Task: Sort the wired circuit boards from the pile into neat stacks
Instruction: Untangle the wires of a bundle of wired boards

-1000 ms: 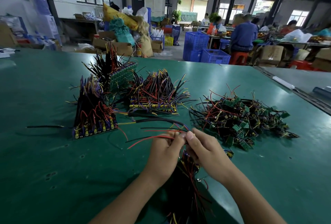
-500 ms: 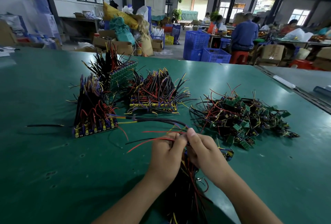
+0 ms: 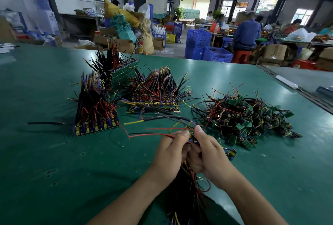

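A loose pile of small green wired circuit boards (image 3: 246, 116) lies on the green table (image 3: 54, 170) to the right. Three sorted stacks stand to the left: a near one with wires pointing up (image 3: 93, 113), a tilted one behind it (image 3: 122, 75), and a flat one in the middle (image 3: 158, 93). My left hand (image 3: 171, 151) and my right hand (image 3: 207, 152) meet in front of the pile, both gripping one bundle of wired boards (image 3: 193, 139). Its wires hang down between my forearms, and red and black leads stick out to the left.
A loose black wire (image 3: 45, 123) lies on the table at the far left. A single small board (image 3: 229, 152) sits just right of my right hand. Blue crates (image 3: 207, 48), cardboard boxes and seated workers are beyond the table's far edge.
My hands have stayed in place, fingers shifting slightly on the bundle. The camera view has dipped a little.
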Action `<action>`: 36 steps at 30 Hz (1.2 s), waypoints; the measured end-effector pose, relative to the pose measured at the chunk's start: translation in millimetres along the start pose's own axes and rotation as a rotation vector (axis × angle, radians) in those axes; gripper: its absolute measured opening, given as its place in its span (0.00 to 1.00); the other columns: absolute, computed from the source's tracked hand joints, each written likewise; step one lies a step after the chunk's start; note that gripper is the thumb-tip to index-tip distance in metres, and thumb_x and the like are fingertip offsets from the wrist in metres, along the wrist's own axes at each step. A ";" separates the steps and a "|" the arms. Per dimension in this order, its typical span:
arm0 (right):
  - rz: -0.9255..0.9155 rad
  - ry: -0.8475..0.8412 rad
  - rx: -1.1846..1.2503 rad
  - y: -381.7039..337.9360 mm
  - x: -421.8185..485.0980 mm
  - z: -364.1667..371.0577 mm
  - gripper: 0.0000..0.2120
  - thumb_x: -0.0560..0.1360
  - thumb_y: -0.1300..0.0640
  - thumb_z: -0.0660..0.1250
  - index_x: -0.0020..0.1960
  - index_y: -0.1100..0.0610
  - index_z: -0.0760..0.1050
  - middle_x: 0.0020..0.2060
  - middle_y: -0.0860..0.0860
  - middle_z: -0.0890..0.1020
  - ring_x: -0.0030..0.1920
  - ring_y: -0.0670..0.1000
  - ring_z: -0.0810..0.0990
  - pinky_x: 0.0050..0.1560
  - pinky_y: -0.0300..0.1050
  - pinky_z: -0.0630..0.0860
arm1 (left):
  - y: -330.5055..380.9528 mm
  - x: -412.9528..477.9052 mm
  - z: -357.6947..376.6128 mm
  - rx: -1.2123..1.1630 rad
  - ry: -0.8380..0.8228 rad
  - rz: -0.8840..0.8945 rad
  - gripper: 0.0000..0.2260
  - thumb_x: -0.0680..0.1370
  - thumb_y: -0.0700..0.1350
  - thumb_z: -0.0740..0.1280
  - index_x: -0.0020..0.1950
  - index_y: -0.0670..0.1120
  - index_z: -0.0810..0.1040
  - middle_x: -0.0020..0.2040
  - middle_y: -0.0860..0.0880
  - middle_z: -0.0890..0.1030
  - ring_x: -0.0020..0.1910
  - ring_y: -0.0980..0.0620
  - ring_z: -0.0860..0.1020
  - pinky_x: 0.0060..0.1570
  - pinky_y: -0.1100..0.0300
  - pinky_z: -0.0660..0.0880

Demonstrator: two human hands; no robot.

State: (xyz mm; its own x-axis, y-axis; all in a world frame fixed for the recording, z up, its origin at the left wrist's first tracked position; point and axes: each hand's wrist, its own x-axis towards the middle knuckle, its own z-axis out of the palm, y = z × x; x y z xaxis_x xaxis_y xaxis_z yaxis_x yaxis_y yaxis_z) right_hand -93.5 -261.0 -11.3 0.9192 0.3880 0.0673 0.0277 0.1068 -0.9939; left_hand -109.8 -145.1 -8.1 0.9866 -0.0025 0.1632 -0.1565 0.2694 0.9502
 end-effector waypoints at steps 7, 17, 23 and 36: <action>-0.001 0.069 -0.021 -2.7 -0.9 2.8 0.29 0.70 0.32 0.60 0.24 0.53 0.62 0.19 0.51 0.60 0.21 0.49 0.56 0.26 0.40 0.54 | 8.1 -3.0 2.2 -0.050 -0.034 -0.037 0.19 0.82 0.37 0.55 0.31 0.47 0.65 0.19 0.54 0.68 0.18 0.64 0.66 0.20 0.73 0.63; -0.143 0.161 -0.009 -7.3 0.7 -7.0 0.11 0.71 0.45 0.69 0.44 0.52 0.79 0.25 0.51 0.72 0.23 0.50 0.69 0.25 0.41 0.66 | 15.5 -7.5 4.0 -0.016 -0.088 0.021 0.18 0.82 0.35 0.53 0.33 0.41 0.70 0.20 0.51 0.73 0.18 0.62 0.70 0.22 0.73 0.65; -0.040 0.070 0.278 -6.3 0.4 -2.2 0.08 0.72 0.48 0.67 0.44 0.51 0.82 0.27 0.52 0.76 0.24 0.46 0.72 0.25 0.38 0.69 | 13.9 -5.4 0.8 -0.003 -0.033 0.019 0.20 0.82 0.38 0.53 0.32 0.46 0.72 0.16 0.50 0.69 0.15 0.63 0.64 0.19 0.72 0.59; 0.080 0.251 0.521 -7.9 7.3 -6.0 0.10 0.73 0.52 0.67 0.36 0.55 0.79 0.33 0.55 0.80 0.28 0.48 0.75 0.27 0.39 0.75 | -6.8 9.7 -12.9 0.175 0.170 -0.109 0.18 0.80 0.42 0.61 0.30 0.42 0.73 0.21 0.51 0.71 0.18 0.58 0.66 0.21 0.69 0.61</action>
State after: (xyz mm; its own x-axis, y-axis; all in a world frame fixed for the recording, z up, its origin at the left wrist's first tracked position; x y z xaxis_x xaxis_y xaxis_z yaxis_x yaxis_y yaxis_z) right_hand -84.6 -264.6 -3.5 0.9772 0.1916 -0.0919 -0.1840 0.5469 -0.8167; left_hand -98.5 -134.5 -16.4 0.9894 0.1430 0.0250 -0.0404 0.1060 0.9935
